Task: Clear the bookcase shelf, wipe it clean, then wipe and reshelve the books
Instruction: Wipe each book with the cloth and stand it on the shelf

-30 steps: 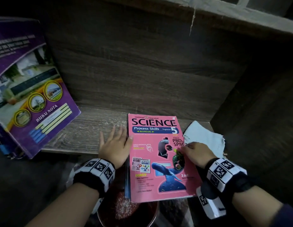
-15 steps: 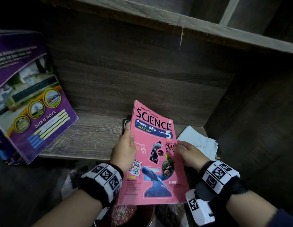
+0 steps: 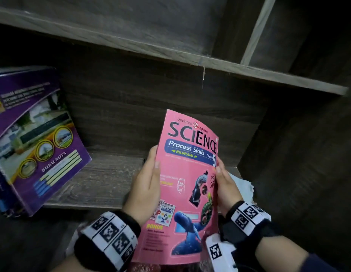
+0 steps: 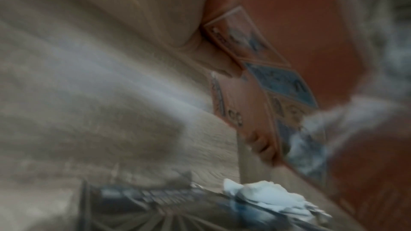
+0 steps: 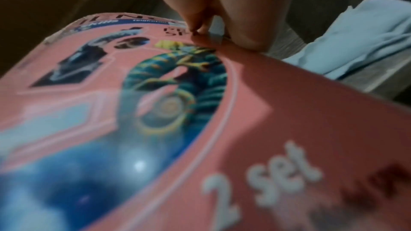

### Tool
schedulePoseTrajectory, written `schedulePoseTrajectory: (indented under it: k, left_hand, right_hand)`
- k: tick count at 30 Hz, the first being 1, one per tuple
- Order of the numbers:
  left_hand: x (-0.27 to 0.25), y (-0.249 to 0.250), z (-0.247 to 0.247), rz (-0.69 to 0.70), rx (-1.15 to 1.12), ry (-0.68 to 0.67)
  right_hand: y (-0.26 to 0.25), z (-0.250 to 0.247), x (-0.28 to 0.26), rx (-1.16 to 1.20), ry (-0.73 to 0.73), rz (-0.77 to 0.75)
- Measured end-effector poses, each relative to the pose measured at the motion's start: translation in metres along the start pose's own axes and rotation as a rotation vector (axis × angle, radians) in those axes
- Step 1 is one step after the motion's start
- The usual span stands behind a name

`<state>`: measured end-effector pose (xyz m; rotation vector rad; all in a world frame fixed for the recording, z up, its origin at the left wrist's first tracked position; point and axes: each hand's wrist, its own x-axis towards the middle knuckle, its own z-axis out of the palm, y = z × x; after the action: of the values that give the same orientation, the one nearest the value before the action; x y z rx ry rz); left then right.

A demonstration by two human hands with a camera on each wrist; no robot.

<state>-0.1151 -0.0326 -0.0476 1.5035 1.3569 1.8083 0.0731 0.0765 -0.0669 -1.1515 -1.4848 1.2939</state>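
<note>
Both hands are holding a pink Science workbook (image 3: 187,185) nearly upright in front of the bookcase shelf (image 3: 96,181), its cover facing the person and its top end leaning in over the shelf's front edge. The left hand (image 3: 145,185) is gripping the book's left edge, thumb lying on the cover and the fingers curled behind it. The right hand (image 3: 226,185) is pinching the right edge, thumb tip on the cover and the other fingers tucked behind; in the right wrist view the fingertips (image 5: 200,22) are pressing on that edge, and the cover (image 5: 155,111) is bowing slightly. A crumpled white cloth (image 3: 243,185) is lying at the shelf's right end, near the side panel, just behind the right hand; it is also showing pale blue-white in the right wrist view (image 5: 364,32) and the left wrist view (image 4: 266,194), the latter being heavily blurred. At the shelf's left end a purple Buku Nota notebook (image 3: 39,138) is leaning at a tilt, its lower part hanging past the front edge
</note>
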Motion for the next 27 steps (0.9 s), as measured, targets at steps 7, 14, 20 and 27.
schedulePoseTrajectory:
  k: [7,14,20,27]
  left_hand:
    - [0.009,0.009,-0.04,0.064,0.098,0.163]
    - [0.009,0.001,-0.111,0.131,0.31,0.492]
    - [0.004,-0.012,-0.178,0.317,0.618,0.728]
    - [0.005,-0.037,-0.215,0.405,0.797,0.812]
  right_hand:
    - [-0.047,0.039,0.012,0.005,0.091,-0.274]
    - [-0.091,0.15,0.043,0.188,-0.006,-0.393]
    - [-0.099,0.282,0.066,0.327,-0.121,-0.337]
    - [-0.104,0.372,0.077,0.503,-0.22,-0.263]
